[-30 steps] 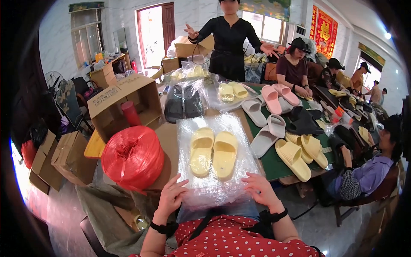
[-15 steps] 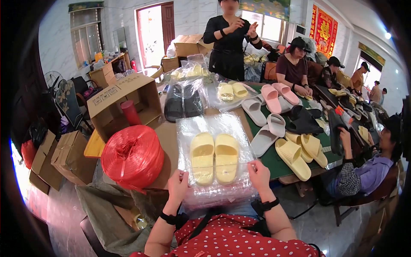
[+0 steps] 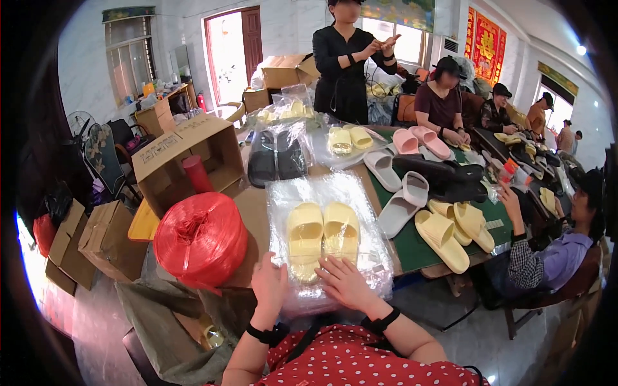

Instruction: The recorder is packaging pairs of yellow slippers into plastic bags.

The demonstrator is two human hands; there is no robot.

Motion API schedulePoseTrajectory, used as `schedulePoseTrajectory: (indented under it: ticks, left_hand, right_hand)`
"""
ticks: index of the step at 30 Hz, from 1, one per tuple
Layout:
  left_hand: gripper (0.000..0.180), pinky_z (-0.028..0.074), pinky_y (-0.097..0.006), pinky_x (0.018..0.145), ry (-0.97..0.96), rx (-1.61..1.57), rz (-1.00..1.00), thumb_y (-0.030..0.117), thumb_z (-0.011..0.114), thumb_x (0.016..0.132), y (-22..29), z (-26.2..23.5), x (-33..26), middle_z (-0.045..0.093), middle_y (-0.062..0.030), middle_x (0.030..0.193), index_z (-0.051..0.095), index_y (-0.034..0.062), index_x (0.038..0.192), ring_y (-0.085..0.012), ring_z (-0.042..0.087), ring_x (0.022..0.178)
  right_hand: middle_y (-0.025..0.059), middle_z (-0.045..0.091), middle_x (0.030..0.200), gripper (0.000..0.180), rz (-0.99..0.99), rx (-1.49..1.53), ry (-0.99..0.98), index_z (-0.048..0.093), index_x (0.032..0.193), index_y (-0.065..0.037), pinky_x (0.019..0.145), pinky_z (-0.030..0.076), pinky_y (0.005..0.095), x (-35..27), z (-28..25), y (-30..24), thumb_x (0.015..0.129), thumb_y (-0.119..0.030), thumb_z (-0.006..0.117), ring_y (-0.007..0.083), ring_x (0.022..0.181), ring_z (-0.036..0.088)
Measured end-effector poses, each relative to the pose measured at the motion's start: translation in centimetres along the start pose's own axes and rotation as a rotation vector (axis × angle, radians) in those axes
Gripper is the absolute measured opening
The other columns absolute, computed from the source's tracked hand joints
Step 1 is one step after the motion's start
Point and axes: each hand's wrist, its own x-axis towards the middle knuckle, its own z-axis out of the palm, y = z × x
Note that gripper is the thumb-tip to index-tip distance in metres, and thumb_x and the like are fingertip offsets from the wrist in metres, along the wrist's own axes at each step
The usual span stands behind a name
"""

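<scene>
A pair of pale yellow slide slippers [image 3: 323, 235] lies side by side in a clear plastic bag [image 3: 370, 222], on top of a stack of clear bags [image 3: 309, 307] in front of me. At the bag's left edge, my left hand [image 3: 268, 283] has its fingers closed on the plastic. My right hand [image 3: 347, 284] lies across the lower part of the bag, fingers stretched out flat over the heel of the right slipper. Glare on the plastic blurs the bag's outline.
To the left sit a big roll of red plastic twine [image 3: 201, 238] and an open cardboard box [image 3: 187, 154]. Bagged black slippers [image 3: 278, 157] lie behind. Grey slippers [image 3: 405, 206] and loose yellow slippers [image 3: 444, 241] are at the right, where a co-worker [image 3: 560, 257] sits.
My right hand has moved left from the bag's right edge and flattened over the slippers. My left hand stays at the left edge. The co-worker at right has set down a black slipper.
</scene>
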Motion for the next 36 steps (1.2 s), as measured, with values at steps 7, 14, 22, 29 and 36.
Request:
schedulePoseTrajectory:
  ticks: [7,14,22,29,36]
  left_hand:
    - [0.048,0.032,-0.052,0.116,-0.110,0.159,0.620,0.020,0.062,0.093,1.6,2.4,-1.0,0.049,-0.0140,0.150,0.055,0.0068,0.139,-0.0393,0.038,0.143]
    - [0.051,0.029,-0.054,0.118,-0.244,0.192,0.529,0.029,0.057,0.096,-1.1,5.0,-1.3,0.045,-0.0146,0.154,0.053,0.0082,0.142,-0.0400,0.036,0.144]
    - [0.052,0.026,-0.054,0.120,-0.264,0.181,0.496,0.027,0.054,0.097,-1.3,4.9,-1.5,0.043,-0.0146,0.155,0.050,0.0105,0.146,-0.0403,0.034,0.145]
    - [0.051,0.026,-0.053,0.120,-0.259,0.176,0.488,0.028,0.055,0.098,-1.5,5.4,-1.5,0.042,-0.0133,0.157,0.052,0.0102,0.145,-0.0390,0.033,0.147]
    - [0.050,0.026,-0.053,0.120,-0.254,0.161,0.506,0.027,0.054,0.099,-1.7,5.7,-1.4,0.042,-0.0130,0.157,0.052,0.0089,0.145,-0.0388,0.033,0.146]
  right_hand:
    - [0.0089,0.043,0.156,0.049,0.000,0.025,-0.024,0.053,0.143,-0.014,0.118,0.031,0.0501,-0.2,-0.1,0.1,0.097,-0.031,0.059,0.0301,0.145,0.038]
    - [0.0132,0.046,0.153,0.058,0.284,0.003,0.030,0.051,0.144,-0.007,0.118,0.032,0.0472,-0.9,-1.1,1.4,0.096,-0.037,0.061,0.0347,0.142,0.042]
    - [0.0183,0.039,0.157,0.060,0.430,-0.177,0.106,0.049,0.145,-0.002,0.119,0.025,0.0543,-4.6,-3.0,4.1,0.098,-0.038,0.058,0.0409,0.146,0.033]
    - [0.0180,0.039,0.157,0.063,0.166,0.128,0.125,0.047,0.147,-0.004,0.120,0.024,0.0539,1.8,-2.8,-2.0,0.098,-0.041,0.058,0.0404,0.147,0.031]
    - [0.0207,0.039,0.156,0.068,0.233,0.059,-0.003,0.040,0.150,0.000,0.120,0.027,0.0495,1.3,1.2,-0.2,0.098,-0.042,0.056,0.0400,0.145,0.034]
